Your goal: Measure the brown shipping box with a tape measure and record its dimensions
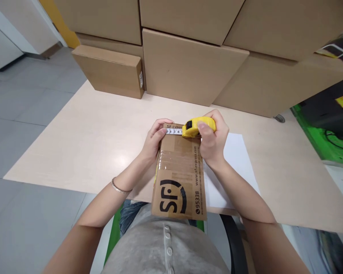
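box [177,160] lettering: part hidden | top cartons [185,17]: cropped | clutter [317,243]: blurred, possibly packaging

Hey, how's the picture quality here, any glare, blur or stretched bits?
Head view: small glints on the clear tape across the parcel, plus a soft bright patch on the table; head view: the lower right corner is smeared, contents unclear; head view: the stacked boxes look stretched toward the edges, yet the tape measure shows readable numbers.
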